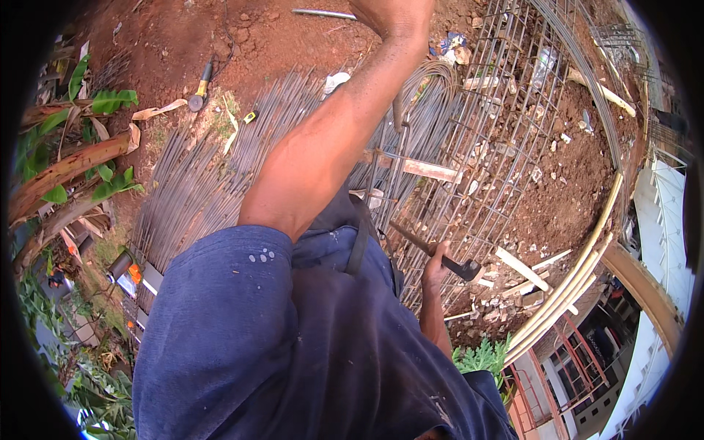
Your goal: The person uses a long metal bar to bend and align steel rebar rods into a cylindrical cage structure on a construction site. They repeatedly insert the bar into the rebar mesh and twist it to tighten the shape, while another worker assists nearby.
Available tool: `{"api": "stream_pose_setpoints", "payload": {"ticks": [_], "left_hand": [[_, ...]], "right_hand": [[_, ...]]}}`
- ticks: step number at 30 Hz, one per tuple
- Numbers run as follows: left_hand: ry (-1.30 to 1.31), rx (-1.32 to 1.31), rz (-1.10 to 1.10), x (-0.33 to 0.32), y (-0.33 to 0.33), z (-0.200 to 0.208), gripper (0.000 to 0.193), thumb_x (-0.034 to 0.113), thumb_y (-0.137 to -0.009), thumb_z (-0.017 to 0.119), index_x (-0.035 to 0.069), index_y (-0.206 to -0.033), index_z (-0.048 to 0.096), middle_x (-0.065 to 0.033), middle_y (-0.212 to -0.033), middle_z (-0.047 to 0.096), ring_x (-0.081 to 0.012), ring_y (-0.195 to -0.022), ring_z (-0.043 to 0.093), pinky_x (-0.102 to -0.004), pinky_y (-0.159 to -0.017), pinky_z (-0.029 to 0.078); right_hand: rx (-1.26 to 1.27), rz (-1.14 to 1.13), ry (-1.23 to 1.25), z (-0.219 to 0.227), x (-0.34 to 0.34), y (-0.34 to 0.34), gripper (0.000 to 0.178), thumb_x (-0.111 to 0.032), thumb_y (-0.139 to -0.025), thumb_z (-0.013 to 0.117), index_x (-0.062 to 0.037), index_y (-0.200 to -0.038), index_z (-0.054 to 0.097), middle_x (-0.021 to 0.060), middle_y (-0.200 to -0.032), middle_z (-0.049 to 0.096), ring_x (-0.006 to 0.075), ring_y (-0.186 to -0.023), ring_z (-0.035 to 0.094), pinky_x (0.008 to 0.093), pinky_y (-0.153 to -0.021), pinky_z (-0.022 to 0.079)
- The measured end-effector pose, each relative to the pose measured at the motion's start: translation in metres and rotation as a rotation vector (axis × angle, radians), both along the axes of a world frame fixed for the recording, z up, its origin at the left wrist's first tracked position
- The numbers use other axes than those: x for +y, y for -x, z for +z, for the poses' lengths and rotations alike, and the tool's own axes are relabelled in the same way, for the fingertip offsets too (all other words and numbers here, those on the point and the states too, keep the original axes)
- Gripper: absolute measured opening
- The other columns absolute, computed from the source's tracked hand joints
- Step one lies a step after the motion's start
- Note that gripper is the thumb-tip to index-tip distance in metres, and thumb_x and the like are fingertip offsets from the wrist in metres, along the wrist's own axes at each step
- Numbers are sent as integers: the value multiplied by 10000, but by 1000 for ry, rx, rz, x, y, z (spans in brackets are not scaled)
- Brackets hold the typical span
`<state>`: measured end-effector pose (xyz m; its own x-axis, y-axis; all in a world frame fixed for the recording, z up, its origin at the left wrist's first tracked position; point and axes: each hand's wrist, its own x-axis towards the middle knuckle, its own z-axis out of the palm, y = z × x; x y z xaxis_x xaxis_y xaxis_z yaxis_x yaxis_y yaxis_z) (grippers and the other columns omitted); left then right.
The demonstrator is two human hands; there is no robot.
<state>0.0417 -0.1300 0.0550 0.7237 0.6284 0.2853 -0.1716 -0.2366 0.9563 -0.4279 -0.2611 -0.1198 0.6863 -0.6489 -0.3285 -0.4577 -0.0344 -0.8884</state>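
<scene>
My left arm reaches up across the view, and my left hand is cut by the top edge with its fingers out of sight. A thin metal rod shows beside that hand; whether they touch, I cannot tell. On the right, my right hand is closed around a dark steel bar with a hooked end, like a rebar bender. Beneath and beyond it stands a tied rebar cage. Bent steel rods rise near a short wooden plank in front of my body.
Loose rebar rods lie in a wide bundle on the left. An angle grinder and a yellow tape measure rest beyond them. Pale poles curve along the right, near rubble and offcuts. Banana plants border the far left.
</scene>
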Motion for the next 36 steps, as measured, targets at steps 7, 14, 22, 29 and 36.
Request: {"api": "stream_pose_setpoints", "payload": {"ticks": [7,14,22,29,36], "left_hand": [[-64,15,12,11,32,5,364,147,-854,663,-10,-603,450,-125,-528,463,-210,-514,435,-415,-543,379],[-22,-31,49,14,24,5,361,138,-851,661,-11,-603,445,-93,-511,427,-171,-515,402,-405,-523,364],[-80,35,25,10,16,2,366,161,-848,657,-20,-584,478,-134,-521,481,-221,-507,455,-427,-544,390],[-132,187,64,-35,-44,4,361,283,-835,662,8,-617,576,-213,-642,610,-420,-609,580,-501,-606,426],[-69,189,113,-31,-65,-7,348,301,-843,668,24,-642,604,-202,-675,630,-428,-655,595,-516,-628,430]], "right_hand": [[-23,0,-23,-8,-6,-11,428,-231,-1060,426,-25,-686,449,31,-678,477,131,-669,424,326,-661,390],[-73,-30,-25,-5,-3,-19,446,-240,-1060,433,-22,-671,459,30,-684,498,139,-690,458,333,-696,417],[-43,-81,2,-15,-8,-24,440,-269,-1056,451,-28,-688,472,29,-679,497,132,-683,455,332,-690,420],[-178,-197,-78,-10,-19,-29,419,-264,-1054,457,-51,-694,450,17,-672,478,127,-665,436,327,-681,406],[-140,-319,-51,-9,-15,-34,410,-252,-1046,476,-36,-698,468,30,-679,491,135,-691,454,334,-706,401]]}}
